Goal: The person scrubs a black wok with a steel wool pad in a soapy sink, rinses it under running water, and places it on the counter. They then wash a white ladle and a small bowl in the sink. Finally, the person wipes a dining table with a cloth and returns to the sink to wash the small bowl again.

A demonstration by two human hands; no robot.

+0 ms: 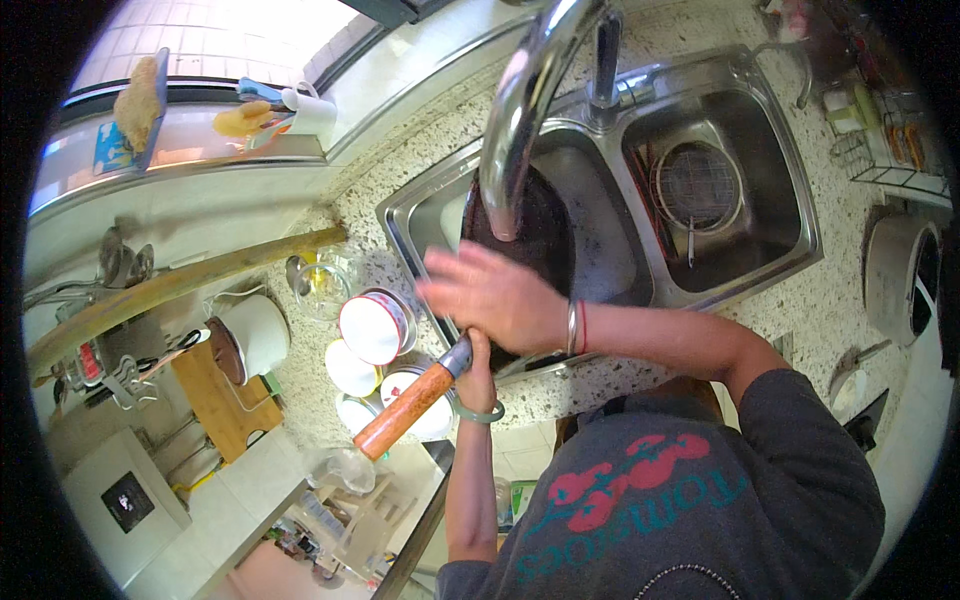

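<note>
- The left hand (478, 375), just below the middle of the frame, is wrapped tight around the neck of a wooden-handled pan: its smooth, round, orange-brown wooden handle (405, 412) sticks out toward the lower left, joined by a short grey metal collar.
- The dark, round, matte pan (535, 225) stands tilted in the left basin, at centre frame, under the curved, shiny chrome tap (520, 110).
- The right hand (490, 295) lies spread flat on the pan's lower edge, fingers wide; whether it holds anything beneath I cannot tell.
- The stainless-steel double sink (790, 200) is sunk into a speckled stone counter; a round wire-mesh strainer (698, 188) lies in the right basin.
- Left of the sink, glossy white enamel bowls with red rims (372, 326) sit stacked beside a clear glass cup (322, 285).
</note>
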